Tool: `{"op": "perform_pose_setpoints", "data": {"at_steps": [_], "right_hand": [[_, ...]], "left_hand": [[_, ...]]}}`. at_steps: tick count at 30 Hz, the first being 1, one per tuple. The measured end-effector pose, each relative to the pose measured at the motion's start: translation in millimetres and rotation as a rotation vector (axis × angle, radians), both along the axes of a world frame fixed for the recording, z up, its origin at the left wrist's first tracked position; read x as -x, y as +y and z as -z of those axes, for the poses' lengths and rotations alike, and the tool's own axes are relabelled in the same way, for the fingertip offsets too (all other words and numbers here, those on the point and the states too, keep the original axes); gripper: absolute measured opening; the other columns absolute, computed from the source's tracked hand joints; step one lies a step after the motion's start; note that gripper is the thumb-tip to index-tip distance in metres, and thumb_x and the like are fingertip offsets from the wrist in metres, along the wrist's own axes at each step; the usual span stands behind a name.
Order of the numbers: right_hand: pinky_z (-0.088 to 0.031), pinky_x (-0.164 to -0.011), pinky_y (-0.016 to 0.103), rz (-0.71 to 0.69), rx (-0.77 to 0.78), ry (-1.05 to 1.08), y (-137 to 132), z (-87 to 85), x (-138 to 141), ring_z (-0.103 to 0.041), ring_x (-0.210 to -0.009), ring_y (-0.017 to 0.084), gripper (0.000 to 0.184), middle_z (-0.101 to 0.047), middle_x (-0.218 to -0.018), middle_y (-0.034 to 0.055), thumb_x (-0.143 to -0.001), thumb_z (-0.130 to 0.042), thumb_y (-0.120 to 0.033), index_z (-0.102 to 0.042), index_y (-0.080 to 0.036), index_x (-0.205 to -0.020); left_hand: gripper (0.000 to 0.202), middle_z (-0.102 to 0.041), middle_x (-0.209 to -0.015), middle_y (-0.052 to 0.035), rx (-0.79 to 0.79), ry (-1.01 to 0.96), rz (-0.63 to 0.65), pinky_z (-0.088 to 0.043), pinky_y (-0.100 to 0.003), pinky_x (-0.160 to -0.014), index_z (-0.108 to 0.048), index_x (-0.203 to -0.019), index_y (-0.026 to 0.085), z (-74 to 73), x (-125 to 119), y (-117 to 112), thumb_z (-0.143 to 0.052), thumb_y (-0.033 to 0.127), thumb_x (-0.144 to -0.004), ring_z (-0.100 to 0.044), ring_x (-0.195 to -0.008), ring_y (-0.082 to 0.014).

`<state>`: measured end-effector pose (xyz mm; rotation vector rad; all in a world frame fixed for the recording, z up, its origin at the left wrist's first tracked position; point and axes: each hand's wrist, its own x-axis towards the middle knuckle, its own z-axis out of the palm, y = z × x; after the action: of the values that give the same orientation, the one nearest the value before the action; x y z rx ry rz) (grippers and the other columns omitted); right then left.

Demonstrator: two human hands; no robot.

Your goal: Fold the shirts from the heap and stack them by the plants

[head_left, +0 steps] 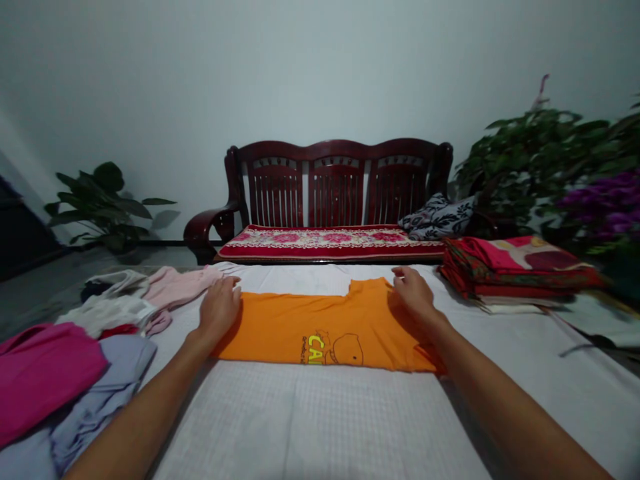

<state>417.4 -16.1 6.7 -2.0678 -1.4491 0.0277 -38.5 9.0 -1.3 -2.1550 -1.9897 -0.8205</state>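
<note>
Reaching forward with both bare arms over an orange T-shirt (285,327), spread flat from left to right on a white cloth (240,427) and folded into a long strip, wider at its right end and printed with yellow letters and a black line drawing of a cartoon animal. Placing the left hand (220,307) palm down at the narrower end, fingers slightly bent and pointing away; bending the right hand (414,293) beside the far edge of the wider end, fingers curled inward. Cannot tell, for either one, gripping the fabric from merely touching or hovering over it. Have on the left a loose spread of clothes: a pink garment (180,287), a white garment (107,313) and, nearer, a magenta garment (53,373) lying partly over a lavender garment (120,360). Have on the right a stack of folded red fabrics (520,273). Can see beyond the cloth a dark red wooden bench (337,187) with a slatted back, covered along its seat by a red floral runner (320,247) and bearing a leaf-patterned cushion (437,217), between a broad-leaved plant (103,200) on the left and purple flowers (610,203) on the right
</note>
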Motion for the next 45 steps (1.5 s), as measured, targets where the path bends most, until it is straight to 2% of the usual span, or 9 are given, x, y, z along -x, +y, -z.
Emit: {"op": "perform_pose_setpoints", "data": {"at_steps": [8,13,17,24,29,33,36,39,45], "right_hand": [[-0.042,-0.099,0.033,-0.536,0.126,-0.209,-56.1,11.2,112.4,-0.059,-0.113,0.023,0.033,-0.067,-0.12,0.0122,-0.092,-0.045,-0.017,-0.067,-0.016,-0.117],[-0.04,-0.101,0.034,-0.536,0.126,-0.312,-69.4,28.9,139.6,-0.056,-0.115,0.025,0.032,-0.062,-0.127,0.0138,-0.097,-0.043,-0.02,-0.065,-0.017,-0.12],[-0.038,-0.106,0.038,-0.531,0.13,-0.347,-68.7,38.1,137.5,-0.053,-0.121,0.027,0.038,-0.058,-0.134,0.014,-0.099,-0.041,-0.025,-0.059,-0.019,-0.133],[-0.027,-0.115,0.049,-0.512,0.19,-0.417,-69.1,42.1,134.5,-0.039,-0.14,0.031,0.049,-0.045,-0.153,0.0146,-0.102,-0.037,-0.037,-0.049,-0.02,-0.146],[-0.023,-0.116,0.054,-0.494,0.234,-0.431,-68.7,43.4,134.0,-0.031,-0.146,0.034,0.052,-0.038,-0.159,0.0149,-0.102,-0.035,-0.041,-0.045,-0.02,-0.149],[-0.031,-0.11,0.048,-0.477,0.18,-0.435,-65.4,40.0,133.8,-0.042,-0.136,0.031,0.05,-0.047,-0.152,0.0136,-0.102,-0.037,-0.042,-0.049,-0.021,-0.146],[-0.037,-0.101,0.045,-0.429,0.149,-0.423,-61.2,38.6,133.3,-0.049,-0.124,0.03,0.046,-0.055,-0.143,0.0119,-0.101,-0.039,-0.04,-0.054,-0.023,-0.141],[-0.037,-0.097,0.041,-0.405,0.121,-0.4,-59.4,38.2,132.4,-0.051,-0.119,0.028,0.04,-0.059,-0.136,0.0099,-0.1,-0.043,-0.035,-0.059,-0.024,-0.135],[-0.036,-0.087,0.036,-0.428,0.085,-0.405,-65.3,35.5,130.7,-0.053,-0.106,0.025,0.031,-0.065,-0.117,0.0087,-0.1,-0.045,-0.029,-0.068,-0.026,-0.119]], "left_hand": [[0.032,-0.072,-0.112,-0.009,0.147,-0.089,0.593,-0.052,-0.038,-0.097,-0.069,-0.109,0.023,19.1,-91.6,-51.3,-0.04,0.023,-0.095,-0.066,-0.105,-0.0231],[0.036,-0.068,-0.125,-0.0113,0.192,-0.038,0.706,-0.05,-0.039,-0.104,-0.063,-0.125,0.021,30.4,-111.2,-46.4,-0.04,0.025,-0.097,-0.063,-0.115,-0.0229],[0.044,-0.051,-0.151,-0.0112,0.216,0.098,0.809,-0.034,-0.044,-0.119,-0.053,-0.14,0.022,38.1,-115.5,-32.5,-0.044,0.036,-0.099,-0.045,-0.141,-0.0239],[0.055,-0.032,-0.163,-0.0108,0.261,0.235,0.709,-0.021,-0.051,-0.122,-0.042,-0.151,0.026,48.7,-109.9,-6.2,-0.037,0.049,-0.102,-0.025,-0.151,-0.0284],[0.053,-0.037,-0.16,-0.0125,0.234,0.248,0.552,-0.022,-0.056,-0.119,-0.043,-0.15,0.028,50.0,-101.6,11.3,-0.038,0.049,-0.101,-0.031,-0.149,-0.0321],[0.046,-0.043,-0.155,-0.0184,0.137,0.217,0.347,-0.024,-0.062,-0.116,-0.053,-0.142,0.022,47.2,-111.5,8.6,-0.049,0.035,-0.098,-0.034,-0.146,-0.0387],[0.038,-0.05,-0.149,-0.017,-0.007,0.128,0.463,-0.03,-0.054,-0.117,-0.062,-0.131,0.019,43.8,-127.2,-1.3,-0.05,0.019,-0.095,-0.041,-0.142,-0.0327],[0.029,-0.068,-0.124,-0.0097,-0.005,0.007,0.595,-0.045,-0.039,-0.106,-0.07,-0.115,0.02,39.2,-142.6,-6.1,-0.05,0.013,-0.094,-0.06,-0.119,-0.0224],[0.018,-0.071,-0.105,-0.0043,0.153,0.046,0.575,-0.049,-0.028,-0.09,-0.074,-0.103,0.022,24.3,-160.9,11.4,-0.058,0.022,-0.093,-0.065,-0.101,-0.0182]]}}
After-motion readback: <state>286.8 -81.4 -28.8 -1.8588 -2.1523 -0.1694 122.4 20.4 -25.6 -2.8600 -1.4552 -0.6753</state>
